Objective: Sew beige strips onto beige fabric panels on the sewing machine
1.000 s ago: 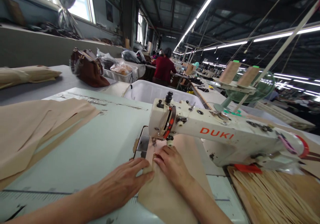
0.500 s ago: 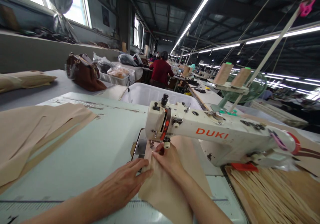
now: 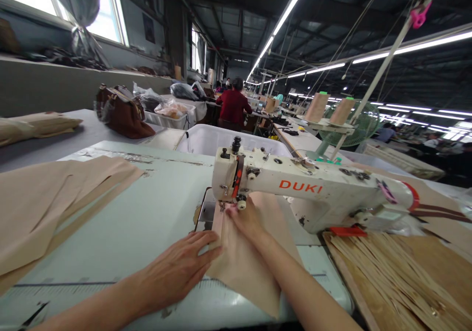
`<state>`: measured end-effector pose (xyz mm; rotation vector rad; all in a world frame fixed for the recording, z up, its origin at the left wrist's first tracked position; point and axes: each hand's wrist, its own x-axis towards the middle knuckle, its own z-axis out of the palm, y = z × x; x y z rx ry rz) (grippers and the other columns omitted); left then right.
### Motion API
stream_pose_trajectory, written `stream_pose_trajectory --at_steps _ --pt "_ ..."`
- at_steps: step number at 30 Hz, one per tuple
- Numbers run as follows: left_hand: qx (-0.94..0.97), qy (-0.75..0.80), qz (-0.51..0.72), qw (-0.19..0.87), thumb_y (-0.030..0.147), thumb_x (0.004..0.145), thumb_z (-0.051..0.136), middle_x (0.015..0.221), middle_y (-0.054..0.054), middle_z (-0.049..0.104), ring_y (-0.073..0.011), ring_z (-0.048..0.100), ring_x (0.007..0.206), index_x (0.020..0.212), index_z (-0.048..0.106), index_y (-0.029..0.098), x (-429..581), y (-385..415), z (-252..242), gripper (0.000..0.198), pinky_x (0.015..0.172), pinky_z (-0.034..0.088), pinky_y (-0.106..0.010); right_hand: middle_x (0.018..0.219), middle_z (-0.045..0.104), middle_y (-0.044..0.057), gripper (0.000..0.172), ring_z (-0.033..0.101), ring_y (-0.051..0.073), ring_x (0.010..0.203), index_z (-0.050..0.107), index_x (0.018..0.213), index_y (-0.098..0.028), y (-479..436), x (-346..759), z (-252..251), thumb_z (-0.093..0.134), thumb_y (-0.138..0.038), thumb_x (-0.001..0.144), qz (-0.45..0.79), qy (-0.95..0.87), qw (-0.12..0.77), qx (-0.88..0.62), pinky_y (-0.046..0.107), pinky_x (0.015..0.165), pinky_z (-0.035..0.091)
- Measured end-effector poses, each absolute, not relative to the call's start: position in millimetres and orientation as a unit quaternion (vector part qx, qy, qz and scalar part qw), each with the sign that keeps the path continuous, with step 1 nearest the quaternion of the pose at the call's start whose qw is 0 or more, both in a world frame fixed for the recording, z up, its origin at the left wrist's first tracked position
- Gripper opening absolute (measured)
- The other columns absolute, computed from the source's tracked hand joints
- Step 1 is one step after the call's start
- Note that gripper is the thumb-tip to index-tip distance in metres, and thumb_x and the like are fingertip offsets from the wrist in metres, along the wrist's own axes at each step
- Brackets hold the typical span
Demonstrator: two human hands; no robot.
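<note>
A beige fabric panel [image 3: 245, 267] lies under the head of a white sewing machine [image 3: 269, 176] marked DUKI. A narrow strip or folded seam runs along its left edge to the presser foot [image 3: 221, 207]. My left hand [image 3: 180, 264] pinches that left edge between thumb and fingers, nearer to me than the needle. Just right of the presser foot, my right hand [image 3: 248, 223] presses on the panel with its fingers close together. The machine head partly hides those fingertips. The panel's near corner hangs over the table's front edge.
More beige panels [image 3: 33, 203] lie on the left of the table. At right, a board [image 3: 354, 282] bears several thin beige strips. Behind the machine stand a white bin [image 3: 236, 136], thread cones [image 3: 317, 106] and a green fan [image 3: 367, 119]. A brown bag [image 3: 123, 112] sits far left; a person in red works ahead.
My right fingers, earlier pinched at the seam beside the presser foot, now lie lower and flatter against the panel. The panel's near end has moved slightly away from me. The view has shifted somewhat.
</note>
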<state>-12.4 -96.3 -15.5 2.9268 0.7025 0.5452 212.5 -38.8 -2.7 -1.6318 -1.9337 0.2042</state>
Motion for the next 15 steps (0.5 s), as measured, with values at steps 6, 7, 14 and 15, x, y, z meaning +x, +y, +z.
stream_pose_trajectory --at_steps 6,7,14,15 --pt "0.950 0.241 0.185 0.070 0.007 0.092 0.048 0.139 -0.008 0.052 -0.0257 0.053 0.126 0.144 0.046 0.028 -8 -94 -10 0.056 0.107 0.047 -0.040 0.108 0.071 0.002 0.019 0.063 0.018 0.108 0.069 0.096 -0.023 -115 219 -10 0.063 -0.007 0.088 0.114 -0.804 0.303 -0.499 0.036 0.107 0.042" --pt "0.949 0.244 0.182 0.079 0.007 0.093 0.047 0.137 -0.008 0.053 -0.0251 0.054 0.124 0.144 0.046 0.028 -7 -92 -8 0.056 0.107 0.047 -0.039 0.112 0.070 0.003 0.023 0.063 0.019 0.111 0.069 0.099 -0.023 -120 219 -13 0.060 -0.005 0.089 0.112 -0.809 0.307 -0.488 0.041 0.111 0.038" --pt "0.951 0.246 0.156 0.102 0.007 0.093 0.047 0.134 -0.007 0.054 -0.0242 0.054 0.123 0.143 0.046 0.028 -4 -72 -4 0.054 0.109 0.045 -0.041 0.127 0.066 0.006 0.039 0.059 0.024 0.122 0.066 0.115 -0.022 -103 220 -23 0.051 0.001 0.088 0.094 -0.818 0.255 -0.506 0.054 0.113 0.036" --pt "0.951 0.247 0.157 0.098 0.008 0.093 0.047 0.134 -0.007 0.054 -0.0245 0.054 0.124 0.142 0.047 0.029 -3 -69 -4 0.054 0.108 0.045 -0.042 0.129 0.066 0.006 0.040 0.059 0.024 0.123 0.066 0.116 -0.022 -99 221 -23 0.050 0.001 0.088 0.092 -0.820 0.249 -0.507 0.055 0.113 0.036"
